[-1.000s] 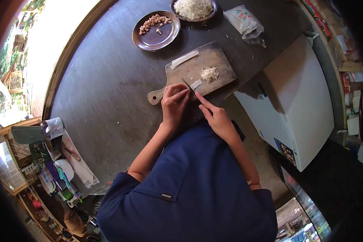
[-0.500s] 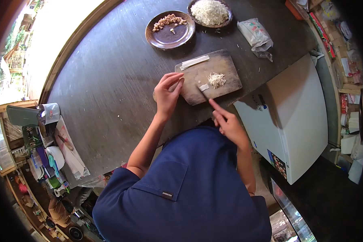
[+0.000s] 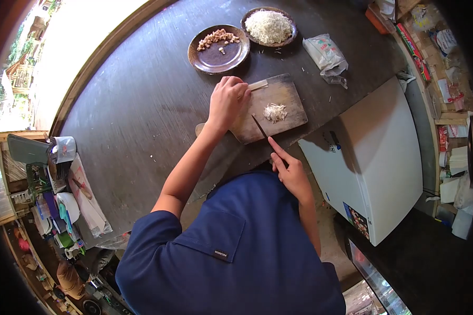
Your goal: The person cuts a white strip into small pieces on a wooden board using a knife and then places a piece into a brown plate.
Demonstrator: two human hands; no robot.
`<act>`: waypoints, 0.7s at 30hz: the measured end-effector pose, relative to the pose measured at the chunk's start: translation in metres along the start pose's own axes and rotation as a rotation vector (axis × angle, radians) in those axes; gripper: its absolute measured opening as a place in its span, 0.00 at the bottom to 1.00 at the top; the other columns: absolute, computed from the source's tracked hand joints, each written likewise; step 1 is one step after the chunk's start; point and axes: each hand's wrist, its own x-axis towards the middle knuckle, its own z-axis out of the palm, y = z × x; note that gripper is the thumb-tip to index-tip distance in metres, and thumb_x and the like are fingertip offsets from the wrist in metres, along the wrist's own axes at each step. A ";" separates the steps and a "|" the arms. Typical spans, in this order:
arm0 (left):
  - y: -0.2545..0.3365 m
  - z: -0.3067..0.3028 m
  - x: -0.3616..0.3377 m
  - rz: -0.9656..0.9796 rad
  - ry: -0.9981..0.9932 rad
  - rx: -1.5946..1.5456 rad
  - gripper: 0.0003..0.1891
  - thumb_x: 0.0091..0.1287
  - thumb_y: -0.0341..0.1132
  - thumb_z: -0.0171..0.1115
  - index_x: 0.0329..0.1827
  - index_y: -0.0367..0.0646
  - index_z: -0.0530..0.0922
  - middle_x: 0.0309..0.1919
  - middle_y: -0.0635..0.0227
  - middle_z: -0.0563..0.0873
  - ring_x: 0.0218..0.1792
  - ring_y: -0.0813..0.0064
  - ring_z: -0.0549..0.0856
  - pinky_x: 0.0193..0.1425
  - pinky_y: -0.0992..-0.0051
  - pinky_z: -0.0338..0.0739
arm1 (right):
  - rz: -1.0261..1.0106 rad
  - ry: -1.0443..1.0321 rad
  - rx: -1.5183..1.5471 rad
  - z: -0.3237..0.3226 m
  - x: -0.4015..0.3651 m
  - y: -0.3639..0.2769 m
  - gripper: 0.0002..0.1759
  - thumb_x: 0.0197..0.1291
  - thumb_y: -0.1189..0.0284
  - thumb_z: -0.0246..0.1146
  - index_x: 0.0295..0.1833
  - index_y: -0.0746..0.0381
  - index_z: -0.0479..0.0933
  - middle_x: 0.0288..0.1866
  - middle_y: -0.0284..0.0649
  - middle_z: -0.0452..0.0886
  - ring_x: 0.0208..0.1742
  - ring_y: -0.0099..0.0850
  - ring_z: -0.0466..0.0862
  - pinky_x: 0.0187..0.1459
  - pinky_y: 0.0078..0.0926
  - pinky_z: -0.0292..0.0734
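Observation:
My left hand [image 3: 229,100] reaches over the far left corner of a wooden cutting board [image 3: 285,93], its fingers curled at the near end of a pale flat strip [image 3: 258,85]. The fingertips are partly hidden. In my right hand [image 3: 293,177] is a knife [image 3: 259,126], with the index finger stretched along its back. The dark blade points up and left over the board's near edge. Just right of the blade lies a small heap of pale thin shreds [image 3: 275,113] on the board.
Beyond the board stand a brown plate with diced pieces [image 3: 215,64] and a dish heaped with white shreds [image 3: 269,26]. A plastic packet [image 3: 326,56] lies to the right. A white fridge [image 3: 373,173] borders the table; utensils [image 3: 63,163] stand at the left.
My left hand has moved up and forward onto the strip's end and its fingers have closed. My right hand keeps the knife near the heap. The small flat piece beside the blade no longer shows.

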 end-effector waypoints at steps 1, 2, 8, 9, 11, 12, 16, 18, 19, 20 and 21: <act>0.001 0.000 0.001 0.003 0.000 -0.001 0.10 0.68 0.37 0.75 0.49 0.46 0.93 0.49 0.68 0.90 0.56 0.61 0.87 0.63 0.62 0.82 | -0.001 0.003 0.001 -0.001 0.000 0.002 0.26 0.83 0.60 0.61 0.82 0.37 0.73 0.26 0.35 0.75 0.30 0.20 0.75 0.39 0.26 0.77; 0.001 -0.001 0.002 0.007 -0.004 0.016 0.09 0.68 0.37 0.74 0.47 0.47 0.93 0.48 0.70 0.91 0.54 0.63 0.87 0.63 0.63 0.82 | -0.003 0.015 -0.003 -0.001 0.000 0.004 0.26 0.83 0.60 0.61 0.82 0.37 0.73 0.26 0.35 0.76 0.30 0.21 0.76 0.40 0.27 0.78; 0.001 -0.002 0.002 0.109 0.023 0.116 0.08 0.67 0.37 0.75 0.46 0.49 0.94 0.47 0.73 0.93 0.51 0.68 0.89 0.63 0.65 0.82 | -0.014 0.044 -0.044 -0.005 0.000 0.008 0.26 0.83 0.59 0.60 0.82 0.37 0.73 0.26 0.38 0.77 0.30 0.24 0.79 0.42 0.29 0.79; 0.001 -0.002 0.001 0.112 0.014 0.113 0.08 0.67 0.37 0.75 0.46 0.49 0.94 0.47 0.73 0.94 0.52 0.68 0.89 0.64 0.65 0.82 | -0.013 0.043 -0.053 -0.005 -0.001 0.008 0.26 0.83 0.59 0.60 0.82 0.37 0.73 0.26 0.38 0.77 0.30 0.24 0.79 0.42 0.29 0.80; -0.001 -0.002 0.001 0.114 0.037 0.057 0.07 0.67 0.36 0.75 0.45 0.48 0.94 0.47 0.72 0.94 0.53 0.67 0.89 0.65 0.65 0.81 | -0.011 0.040 -0.056 -0.006 0.000 0.009 0.26 0.83 0.60 0.60 0.82 0.37 0.73 0.26 0.38 0.77 0.30 0.24 0.79 0.42 0.29 0.80; -0.001 -0.003 0.001 0.114 0.062 0.003 0.07 0.66 0.36 0.75 0.44 0.47 0.94 0.47 0.72 0.95 0.54 0.67 0.89 0.66 0.64 0.81 | -0.011 0.036 -0.059 -0.005 0.000 0.010 0.26 0.83 0.60 0.60 0.82 0.37 0.73 0.26 0.38 0.77 0.30 0.24 0.79 0.42 0.29 0.80; 0.008 -0.010 -0.004 0.067 0.146 -0.084 0.07 0.68 0.33 0.75 0.44 0.42 0.94 0.45 0.68 0.95 0.51 0.63 0.90 0.63 0.64 0.83 | -0.012 0.033 -0.038 -0.004 0.001 0.011 0.26 0.83 0.60 0.60 0.82 0.37 0.73 0.25 0.37 0.77 0.29 0.23 0.78 0.41 0.29 0.79; 0.014 -0.024 -0.011 -0.122 0.030 -0.306 0.07 0.70 0.31 0.75 0.46 0.38 0.93 0.42 0.61 0.95 0.45 0.62 0.92 0.56 0.66 0.85 | -0.040 0.050 -0.016 -0.004 0.001 0.012 0.26 0.84 0.60 0.60 0.83 0.37 0.73 0.25 0.35 0.76 0.29 0.22 0.77 0.40 0.28 0.79; 0.020 -0.035 -0.015 -0.207 -0.034 -0.369 0.08 0.71 0.30 0.74 0.47 0.36 0.92 0.40 0.57 0.94 0.40 0.65 0.93 0.50 0.69 0.85 | -0.035 0.049 -0.013 -0.005 0.001 0.011 0.26 0.84 0.60 0.60 0.83 0.37 0.73 0.25 0.35 0.76 0.29 0.22 0.77 0.40 0.28 0.79; 0.023 -0.037 -0.022 -0.212 -0.039 -0.368 0.08 0.71 0.30 0.74 0.47 0.36 0.92 0.40 0.57 0.94 0.40 0.65 0.93 0.50 0.69 0.85 | -0.007 0.062 0.012 -0.007 0.000 0.008 0.26 0.84 0.61 0.60 0.83 0.37 0.73 0.25 0.34 0.76 0.29 0.22 0.76 0.39 0.27 0.78; 0.026 -0.040 -0.029 -0.287 -0.116 -0.440 0.08 0.71 0.30 0.74 0.48 0.35 0.92 0.39 0.56 0.94 0.40 0.66 0.93 0.49 0.69 0.85 | 0.020 0.072 0.036 -0.008 0.000 0.006 0.26 0.83 0.61 0.61 0.83 0.38 0.73 0.25 0.34 0.76 0.28 0.21 0.76 0.39 0.27 0.78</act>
